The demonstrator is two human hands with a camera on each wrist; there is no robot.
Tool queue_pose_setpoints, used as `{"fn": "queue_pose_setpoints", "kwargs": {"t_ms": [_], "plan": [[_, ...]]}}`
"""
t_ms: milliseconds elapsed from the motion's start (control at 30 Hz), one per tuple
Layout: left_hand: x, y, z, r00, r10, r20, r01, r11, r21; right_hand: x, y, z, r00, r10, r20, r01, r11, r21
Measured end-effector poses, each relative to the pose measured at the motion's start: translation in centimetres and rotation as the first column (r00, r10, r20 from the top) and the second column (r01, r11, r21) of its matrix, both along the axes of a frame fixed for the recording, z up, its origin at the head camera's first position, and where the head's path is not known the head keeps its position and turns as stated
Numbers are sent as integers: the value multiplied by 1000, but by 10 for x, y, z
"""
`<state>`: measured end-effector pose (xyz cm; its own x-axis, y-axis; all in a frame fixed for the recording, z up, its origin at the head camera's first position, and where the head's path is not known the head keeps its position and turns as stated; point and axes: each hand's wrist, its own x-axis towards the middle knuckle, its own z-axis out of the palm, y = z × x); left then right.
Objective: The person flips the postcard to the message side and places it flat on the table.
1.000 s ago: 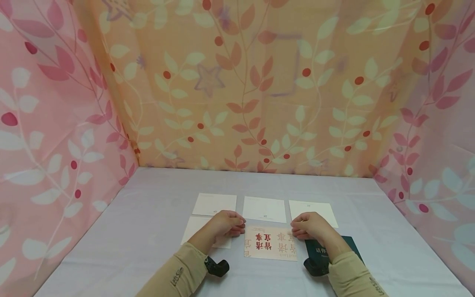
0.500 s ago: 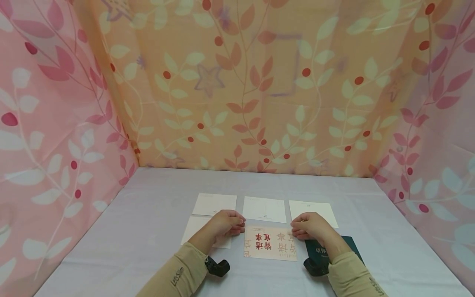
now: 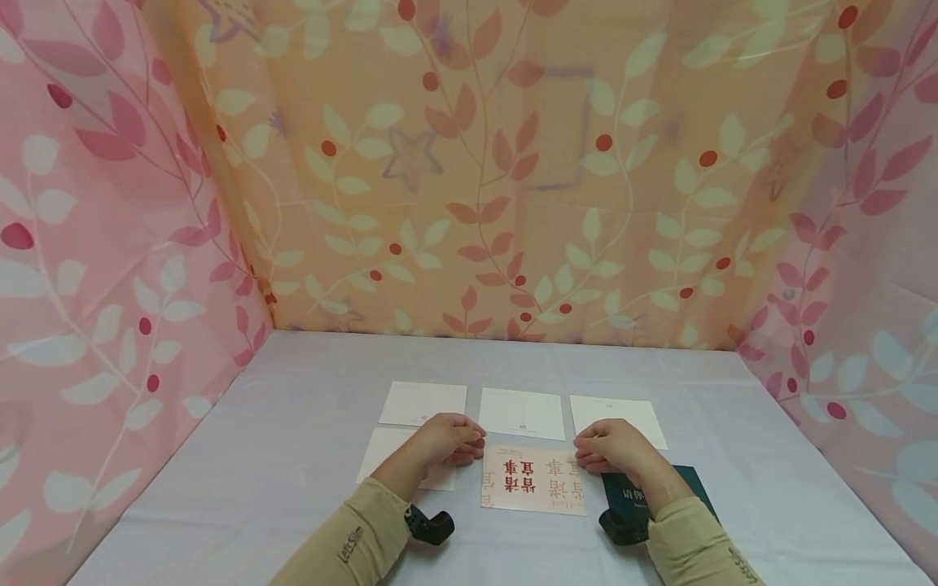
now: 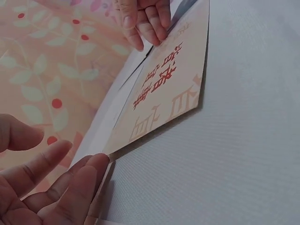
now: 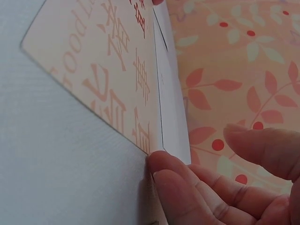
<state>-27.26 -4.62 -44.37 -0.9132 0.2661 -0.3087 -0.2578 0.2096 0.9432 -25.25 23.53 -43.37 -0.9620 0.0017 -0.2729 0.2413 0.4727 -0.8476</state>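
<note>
A pale pink card (image 3: 533,482) with red and faint orange characters lies flat on the table in the head view. My left hand (image 3: 449,441) is at its left side, and in the left wrist view its lower fingertips (image 4: 99,161) touch the card's corner while thumb and forefinger stay apart. On the opposite side is my right hand (image 3: 619,446). The right wrist view shows its fingertips (image 5: 161,161) against the near corner of the card, the thumb held away. Neither hand curls round the card.
Three white cards, left (image 3: 425,403), middle (image 3: 523,413) and right (image 3: 630,419), form a row behind. Another white card (image 3: 381,452) lies partly under the left arm's outline. A dark green card (image 3: 692,482) shows beneath the right wrist. Patterned cloth walls (image 3: 469,203) surround the white table (image 3: 330,374).
</note>
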Motion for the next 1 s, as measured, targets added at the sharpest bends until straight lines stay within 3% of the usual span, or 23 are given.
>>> {"fn": "queue_pose_setpoints", "kwargs": {"t_ms": [233,1000], "plan": [[-2,-1,5,1000,-8,12,8,1000,-3,0,0,1,1000,-1,-6,1,1000,1],[-2,3,-4,1000,-28,2,27,998,56,0,-1,-1,1000,-17,4,17,1000,1]]}}
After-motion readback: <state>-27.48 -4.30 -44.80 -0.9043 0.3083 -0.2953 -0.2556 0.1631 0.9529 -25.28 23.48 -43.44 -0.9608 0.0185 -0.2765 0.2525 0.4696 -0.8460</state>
